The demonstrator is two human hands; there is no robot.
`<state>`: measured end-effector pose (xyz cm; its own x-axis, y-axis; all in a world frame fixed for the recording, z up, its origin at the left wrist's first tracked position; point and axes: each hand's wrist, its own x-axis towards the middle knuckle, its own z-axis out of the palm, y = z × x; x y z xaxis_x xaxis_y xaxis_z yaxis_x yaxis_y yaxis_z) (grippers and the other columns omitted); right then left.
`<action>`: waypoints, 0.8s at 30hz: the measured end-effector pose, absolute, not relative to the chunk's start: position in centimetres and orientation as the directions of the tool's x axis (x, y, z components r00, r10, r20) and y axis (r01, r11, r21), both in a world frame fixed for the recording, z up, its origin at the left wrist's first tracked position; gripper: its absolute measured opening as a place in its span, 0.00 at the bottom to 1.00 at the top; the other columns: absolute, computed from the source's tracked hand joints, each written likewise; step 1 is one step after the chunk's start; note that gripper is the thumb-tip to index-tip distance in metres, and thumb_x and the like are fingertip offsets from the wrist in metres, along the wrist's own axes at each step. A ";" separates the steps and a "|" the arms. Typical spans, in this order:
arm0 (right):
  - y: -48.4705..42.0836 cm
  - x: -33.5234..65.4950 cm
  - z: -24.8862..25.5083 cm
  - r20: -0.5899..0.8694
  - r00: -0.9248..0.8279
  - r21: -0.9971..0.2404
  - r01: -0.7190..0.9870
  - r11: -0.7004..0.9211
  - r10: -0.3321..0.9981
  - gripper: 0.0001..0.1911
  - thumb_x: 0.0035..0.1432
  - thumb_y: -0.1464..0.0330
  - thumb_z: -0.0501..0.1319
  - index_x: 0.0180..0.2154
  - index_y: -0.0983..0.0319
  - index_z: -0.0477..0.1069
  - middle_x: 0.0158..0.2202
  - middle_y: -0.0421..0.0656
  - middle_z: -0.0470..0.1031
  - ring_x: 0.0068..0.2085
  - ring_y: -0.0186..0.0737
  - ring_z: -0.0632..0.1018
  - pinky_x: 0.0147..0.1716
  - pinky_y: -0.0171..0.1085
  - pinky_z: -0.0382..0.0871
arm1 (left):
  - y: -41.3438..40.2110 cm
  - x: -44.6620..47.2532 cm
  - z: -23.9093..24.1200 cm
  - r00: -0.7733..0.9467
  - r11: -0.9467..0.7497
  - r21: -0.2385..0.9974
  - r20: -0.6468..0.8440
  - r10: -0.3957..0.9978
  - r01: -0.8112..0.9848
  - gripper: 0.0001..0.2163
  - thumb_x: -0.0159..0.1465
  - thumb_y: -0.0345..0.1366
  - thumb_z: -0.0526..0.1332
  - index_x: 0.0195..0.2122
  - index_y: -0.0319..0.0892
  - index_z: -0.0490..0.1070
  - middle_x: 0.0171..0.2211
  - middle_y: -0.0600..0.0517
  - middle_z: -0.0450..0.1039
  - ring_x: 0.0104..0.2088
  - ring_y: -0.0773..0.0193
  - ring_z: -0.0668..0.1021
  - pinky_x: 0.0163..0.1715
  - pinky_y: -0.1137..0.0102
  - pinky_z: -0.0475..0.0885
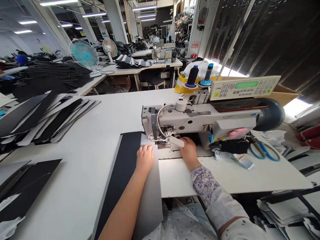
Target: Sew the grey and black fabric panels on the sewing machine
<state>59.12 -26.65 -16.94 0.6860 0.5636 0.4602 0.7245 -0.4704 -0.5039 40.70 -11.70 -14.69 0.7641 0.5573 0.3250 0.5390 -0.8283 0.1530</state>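
Observation:
A long dark-navy and grey fabric panel (126, 166) lies on the white table, its far end beside the needle area of an industrial sewing machine (190, 118). My left hand (145, 158) rests on the panel's grey strip, palm down, just left of the presser foot, with its fingers lying on the cloth. Under the machine's arm, my right hand (190, 152) reaches in beside the needle plate, right of a small white lamp head (176, 142). Its fingertips are hidden, so I cannot see whether they hold anything.
Stacks of cut panels (50, 116) and more dark pieces (27, 186) lie at left. Blue-handled scissors (265, 150) lie at right. Behind the machine stand thread cones (192, 76) and a control panel (246, 87). A fan (85, 55) stands on a farther table.

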 end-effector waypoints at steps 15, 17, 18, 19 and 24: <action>-25.2 55.7 -16.4 0.410 0.755 -0.828 0.543 -0.139 0.511 0.13 0.53 0.71 0.55 0.39 0.61 0.74 0.41 0.47 0.75 0.42 0.43 0.76 0.44 0.42 0.72 | -9.0 43.2 -13.9 0.823 -0.849 0.149 0.209 0.528 0.507 0.12 0.65 0.32 0.50 0.43 0.40 0.72 0.43 0.43 0.73 0.46 0.54 0.74 0.48 0.61 0.69; -23.6 53.8 -16.4 0.356 0.734 -0.894 0.447 -0.018 0.579 0.11 0.55 0.70 0.53 0.37 0.61 0.74 0.37 0.46 0.76 0.39 0.41 0.77 0.41 0.40 0.73 | -9.8 42.1 -13.7 0.848 -0.870 0.196 0.206 0.488 0.453 0.15 0.64 0.31 0.50 0.50 0.41 0.68 0.49 0.44 0.72 0.50 0.57 0.73 0.50 0.63 0.68; -22.8 53.0 -16.4 0.339 0.707 -0.911 0.411 0.030 0.620 0.11 0.55 0.69 0.53 0.36 0.61 0.73 0.36 0.45 0.77 0.38 0.40 0.78 0.40 0.39 0.73 | -10.3 41.5 -13.6 0.849 -0.873 0.215 0.222 0.480 0.437 0.17 0.64 0.30 0.50 0.53 0.42 0.66 0.51 0.45 0.70 0.51 0.58 0.72 0.51 0.63 0.68; -22.0 52.4 -16.4 0.334 0.677 -0.917 0.393 0.061 0.656 0.11 0.55 0.70 0.53 0.35 0.60 0.73 0.35 0.44 0.77 0.37 0.40 0.78 0.39 0.38 0.73 | -10.7 40.9 -13.6 0.843 -0.874 0.226 0.246 0.479 0.431 0.17 0.65 0.30 0.50 0.54 0.42 0.65 0.53 0.45 0.69 0.52 0.58 0.72 0.52 0.63 0.67; -19.7 52.1 -16.3 0.374 0.615 -0.854 0.520 -0.001 0.694 0.12 0.51 0.74 0.52 0.34 0.59 0.72 0.33 0.42 0.77 0.37 0.39 0.77 0.40 0.38 0.72 | -11.9 39.3 -13.5 0.835 -0.887 0.134 0.300 0.460 0.441 0.14 0.66 0.33 0.50 0.50 0.46 0.71 0.46 0.45 0.73 0.46 0.56 0.73 0.49 0.59 0.66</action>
<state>52.10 -19.71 -16.30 0.6151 0.6941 0.3740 0.5200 -0.0006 -0.8542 39.25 -11.90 -13.50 0.8355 0.4604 0.3000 0.4410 -0.8875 0.1339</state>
